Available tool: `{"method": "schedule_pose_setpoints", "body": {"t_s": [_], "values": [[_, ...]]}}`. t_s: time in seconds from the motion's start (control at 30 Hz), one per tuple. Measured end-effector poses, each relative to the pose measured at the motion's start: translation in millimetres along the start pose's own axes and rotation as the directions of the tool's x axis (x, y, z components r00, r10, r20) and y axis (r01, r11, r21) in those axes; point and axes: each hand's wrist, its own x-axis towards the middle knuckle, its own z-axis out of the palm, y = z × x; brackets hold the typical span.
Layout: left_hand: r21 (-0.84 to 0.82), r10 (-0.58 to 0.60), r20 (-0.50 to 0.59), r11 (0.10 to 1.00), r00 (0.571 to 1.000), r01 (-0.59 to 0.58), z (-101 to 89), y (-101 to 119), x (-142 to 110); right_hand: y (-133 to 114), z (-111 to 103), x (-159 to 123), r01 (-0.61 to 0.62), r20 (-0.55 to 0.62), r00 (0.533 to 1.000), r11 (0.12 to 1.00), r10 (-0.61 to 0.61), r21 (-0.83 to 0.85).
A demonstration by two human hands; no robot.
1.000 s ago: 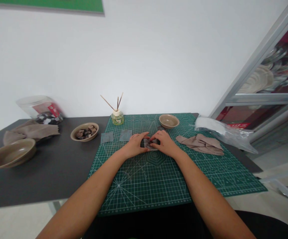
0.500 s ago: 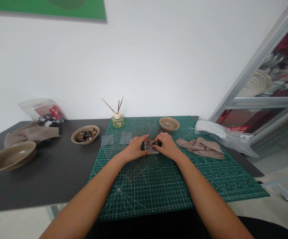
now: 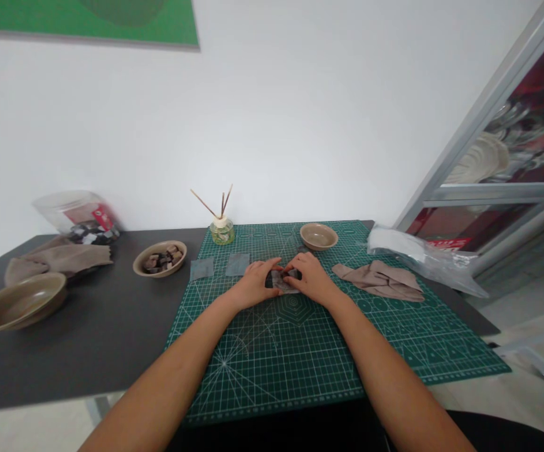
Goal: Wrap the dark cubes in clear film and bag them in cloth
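Observation:
A small grey-brown square piece (image 3: 285, 286) with darker bits on it lies on the green cutting mat (image 3: 295, 358), between my two hands. My left hand (image 3: 255, 282) curves round its left side, thumb at the near edge and index finger at the far edge, steadying it. From the right, my right hand (image 3: 313, 276) reaches over the piece with thumb and index finger brought together on a small dark chip (image 3: 287, 274). The fingers partly cover the chip, so its shape is unclear. Two thin translucent grey squares (image 3: 238, 264) lie left of my left hand.
A bowl of brown and dark chips (image 3: 161, 271) sits left of the mat. Another bowl (image 3: 319, 245) stands behind my right hand, near a reed diffuser (image 3: 223, 232). At right lie a brown cloth (image 3: 379, 280) and a plastic bag (image 3: 422, 254). A large bowl (image 3: 17, 304) is far left.
My right thumb and index finger have shifted slightly left over the square piece. My left hand stays at its left side. The view has tilted a little.

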Motion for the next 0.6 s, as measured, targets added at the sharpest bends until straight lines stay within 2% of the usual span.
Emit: {"method": "schedule_pose_setpoints", "body": {"t_s": [0.1,0.3,0.47,0.6], "values": [[-0.006,0.008,0.001,1.0,1.0,-0.008,-0.4,1.0,-0.2,-0.3,-2.3,-1.9,-0.04,-0.013,0.999,0.999,0.04,-0.01],[0.005,0.009,0.004,1.0,1.0,-0.009,-1.1,1.2,-1.0,-1.5,-2.0,-3.5,0.012,0.014,1.0,0.999,-0.012,0.043],[0.014,0.006,0.008,1.0,1.0,-0.006,-0.8,1.2,-0.5,5.6,-1.1,-0.5,-0.106,-0.079,0.991,0.994,0.104,-0.029],[0.009,-0.006,0.013,1.0,1.0,0.006,-1.2,3.1,-0.5,7.8,-3.5,-2.6,-0.102,-0.116,0.988,0.995,0.101,0.0]]}}
